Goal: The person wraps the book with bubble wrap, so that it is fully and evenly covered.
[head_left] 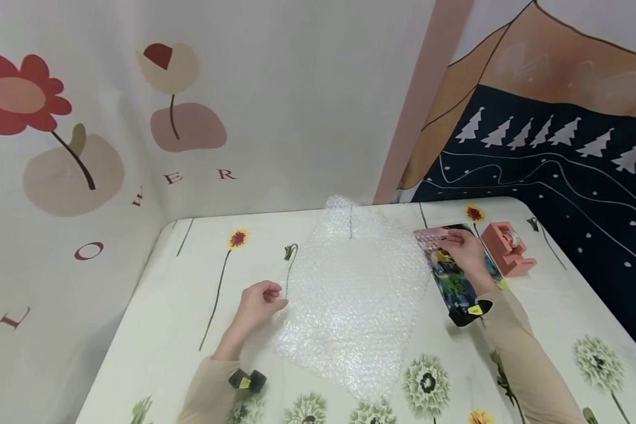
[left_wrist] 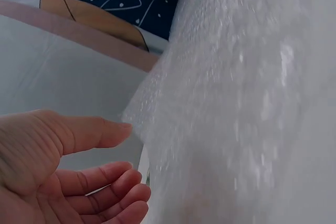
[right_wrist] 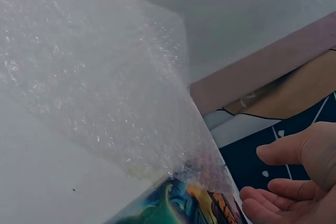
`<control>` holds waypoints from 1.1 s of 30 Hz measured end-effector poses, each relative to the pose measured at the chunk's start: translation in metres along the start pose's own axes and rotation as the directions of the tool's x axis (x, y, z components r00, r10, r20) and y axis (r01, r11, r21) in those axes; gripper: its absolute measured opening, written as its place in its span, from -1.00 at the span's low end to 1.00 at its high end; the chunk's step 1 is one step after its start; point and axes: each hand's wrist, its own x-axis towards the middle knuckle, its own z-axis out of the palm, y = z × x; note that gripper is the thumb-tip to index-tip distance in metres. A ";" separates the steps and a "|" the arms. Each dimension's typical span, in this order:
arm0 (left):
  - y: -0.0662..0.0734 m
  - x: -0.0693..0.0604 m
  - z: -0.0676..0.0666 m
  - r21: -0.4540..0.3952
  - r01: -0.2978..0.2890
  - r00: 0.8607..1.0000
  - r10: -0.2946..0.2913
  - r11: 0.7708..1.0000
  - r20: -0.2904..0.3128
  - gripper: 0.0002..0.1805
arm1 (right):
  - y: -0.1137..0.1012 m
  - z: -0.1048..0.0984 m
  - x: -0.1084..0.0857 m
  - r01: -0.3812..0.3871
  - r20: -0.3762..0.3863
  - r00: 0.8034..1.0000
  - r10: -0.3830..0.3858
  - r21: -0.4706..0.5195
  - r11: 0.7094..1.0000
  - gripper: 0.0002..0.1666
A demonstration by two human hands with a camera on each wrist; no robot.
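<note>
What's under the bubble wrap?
Near its right edge, the bubble wrap covers the colorful printed item's far-left corner, blurred through it. Elsewhere, tablecloth lies beneath; glare and bubbles hide finer detail.

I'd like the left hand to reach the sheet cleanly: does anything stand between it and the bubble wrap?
Nothing visible does: the left hand is right beside the left edge of the bubble wrap. The colourful flat item and the pink tape dispenser are both toward the right, out of that path.
</note>
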 end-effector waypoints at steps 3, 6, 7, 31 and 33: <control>0.008 0.004 0.010 -0.034 -0.035 0.999 0.035 0.999 0.005 -0.77 | 0.001 -0.006 -0.004 0.010 -0.001 1.000 -0.010 0.013 1.000 -0.45; 0.015 0.006 0.021 -0.070 -0.059 0.998 0.060 0.996 0.017 -0.76 | 0.005 -0.012 -0.007 0.010 -0.008 1.000 -0.009 0.012 1.000 -0.46; 0.018 0.007 0.025 -0.089 -0.065 0.998 0.067 0.994 0.020 -0.75 | 0.007 -0.014 -0.008 -0.002 -0.009 1.000 0.002 0.008 1.000 -0.43; 0.106 0.020 0.128 -0.308 -0.134 0.951 0.209 0.942 0.227 -0.61 | 0.052 -0.066 -0.053 0.049 -0.083 0.995 -0.048 0.001 0.999 -0.34; 0.114 0.021 0.138 -0.348 -0.103 0.950 0.196 0.932 0.243 -0.60 | 0.056 -0.071 -0.057 0.051 -0.091 0.995 -0.050 0.010 0.999 -0.37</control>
